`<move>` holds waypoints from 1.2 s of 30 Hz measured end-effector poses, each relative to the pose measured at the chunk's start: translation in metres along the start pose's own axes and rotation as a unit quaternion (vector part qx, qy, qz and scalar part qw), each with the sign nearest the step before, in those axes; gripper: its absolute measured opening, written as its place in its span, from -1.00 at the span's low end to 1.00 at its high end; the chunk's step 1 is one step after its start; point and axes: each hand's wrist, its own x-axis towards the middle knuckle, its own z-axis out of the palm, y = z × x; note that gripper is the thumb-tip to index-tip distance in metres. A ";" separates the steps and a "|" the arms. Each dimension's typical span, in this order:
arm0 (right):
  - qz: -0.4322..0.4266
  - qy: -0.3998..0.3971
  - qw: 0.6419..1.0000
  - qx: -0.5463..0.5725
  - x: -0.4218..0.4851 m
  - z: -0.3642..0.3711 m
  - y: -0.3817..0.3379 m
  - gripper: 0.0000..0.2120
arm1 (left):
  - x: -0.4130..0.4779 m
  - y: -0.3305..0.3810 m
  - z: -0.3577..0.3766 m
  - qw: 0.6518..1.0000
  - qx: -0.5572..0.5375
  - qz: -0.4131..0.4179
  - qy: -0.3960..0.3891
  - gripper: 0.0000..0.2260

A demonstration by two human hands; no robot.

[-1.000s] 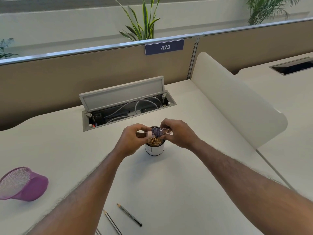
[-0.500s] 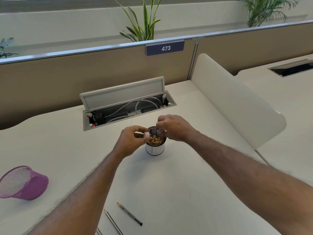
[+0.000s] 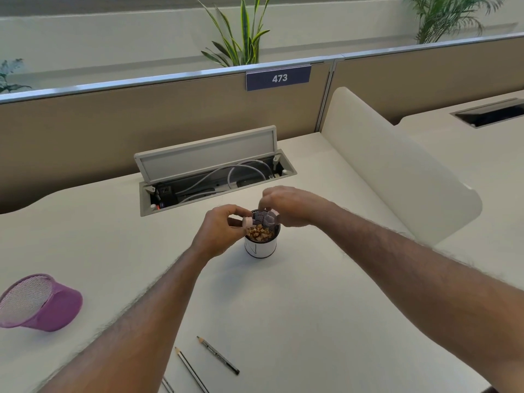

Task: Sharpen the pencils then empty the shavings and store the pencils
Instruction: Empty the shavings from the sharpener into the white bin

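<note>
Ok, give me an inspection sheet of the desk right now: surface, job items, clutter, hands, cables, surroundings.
Surface: pale desk, with a white divider panel along its right side.
Job's things: small cup holds shavings; two pencils lie near the front edge, and a third is cut off by the frame; purple mesh holder lies on its side at the left.
Clutter: nothing seen.
Hands: left hand pinches the sharpener head; right hand pinches the clear casing; both are over the cup.
Cables: grey cables lie in the open cable tray.
Surroundings: partition with a 473 sign, plants behind it, and another desk to the right.
</note>
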 end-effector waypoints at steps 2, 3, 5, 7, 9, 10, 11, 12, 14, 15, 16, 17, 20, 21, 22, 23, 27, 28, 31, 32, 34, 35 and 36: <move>0.017 0.022 0.999 0.040 -0.001 -0.004 0.003 -0.74 | 0.000 0.001 0.000 1.000 0.001 0.000 0.002 -0.76; 0.026 0.038 0.997 0.060 -0.002 -0.004 0.005 -0.76 | 0.000 0.001 0.000 1.000 0.000 0.000 0.002 -0.76; 0.040 0.068 0.991 0.106 -0.003 -0.003 0.007 -0.79 | 0.001 0.001 -0.001 1.000 -0.003 -0.002 -0.001 -0.76; 0.048 0.095 0.983 0.153 -0.005 -0.001 0.009 -0.78 | 0.001 0.001 -0.002 1.000 -0.007 -0.003 -0.002 -0.75; 0.049 0.114 0.975 0.182 -0.007 0.002 0.009 -0.78 | 0.001 0.000 -0.003 1.000 -0.016 -0.003 -0.003 -0.73; 0.047 0.123 0.973 0.190 -0.008 0.004 0.009 -0.77 | 0.001 -0.001 -0.003 1.000 -0.016 -0.004 -0.003 -0.73; 0.046 0.135 0.970 0.197 -0.009 0.006 0.009 -0.74 | 0.001 -0.001 -0.003 1.000 -0.015 -0.005 -0.004 -0.73; 0.047 0.146 0.966 0.207 -0.010 0.009 0.009 -0.70 | 0.001 -0.002 -0.003 1.000 -0.013 -0.005 -0.004 -0.74; 0.058 0.159 0.956 0.238 -0.012 0.015 0.007 -0.64 | 0.000 -0.002 -0.003 1.000 -0.013 -0.004 -0.006 -0.74; 0.064 0.164 0.951 0.254 -0.013 0.017 0.007 -0.62 | 0.000 -0.003 -0.003 1.000 -0.012 -0.003 -0.008 -0.74; 0.070 0.169 0.946 0.267 -0.014 0.019 0.006 -0.62 | 0.000 -0.003 -0.003 1.000 -0.011 -0.002 -0.009 -0.74; 0.076 0.174 0.942 0.277 -0.014 0.021 0.006 -0.63 | 0.000 -0.004 -0.003 1.000 -0.009 -0.002 -0.010 -0.74; 0.084 0.182 0.938 0.283 -0.013 0.023 0.006 -0.70 | 0.001 -0.006 -0.003 1.000 -0.011 -0.001 -0.007 -0.73; 0.082 0.184 0.939 0.280 -0.013 0.024 0.005 -0.72 | 0.001 -0.006 -0.003 1.000 -0.014 0.000 -0.007 -0.73; 0.080 0.183 0.940 0.277 -0.013 0.025 0.005 -0.72 | 0.001 -0.006 -0.003 1.000 -0.017 0.000 -0.006 -0.73; 0.080 0.181 0.942 0.272 -0.013 0.027 0.005 -0.73 | 0.000 -0.006 -0.003 1.000 -0.019 0.001 -0.006 -0.73; 0.070 0.209 0.946 0.239 -0.011 0.030 0.007 -0.63 | -0.001 -0.005 -0.003 1.000 -0.022 0.003 -0.002 -0.74; 0.065 0.235 0.942 0.229 -0.011 0.031 0.006 -0.58 | -0.001 -0.005 -0.004 1.000 -0.019 0.003 -0.002 -0.74; 0.058 0.299 0.930 0.208 -0.013 0.037 0.000 -0.52 | -0.001 -0.004 -0.005 1.000 0.000 0.011 0.005 -0.76; 0.063 0.284 0.935 0.204 -0.014 0.040 -0.002 -0.52 | -0.002 -0.005 -0.005 1.000 0.013 0.020 0.007 -0.78; 0.074 0.228 0.952 0.193 -0.015 0.045 -0.003 -0.52 | -0.003 -0.004 -0.005 0.996 0.075 0.056 0.009 -0.83; 0.079 0.228 0.951 0.196 -0.017 0.047 -0.003 -0.53 | -0.003 -0.002 -0.005 0.991 0.110 0.079 0.008 -0.84; 0.086 0.248 0.943 0.206 -0.018 0.046 -0.002 -0.54 | -0.002 0.000 -0.005 0.986 0.133 0.100 0.012 -0.84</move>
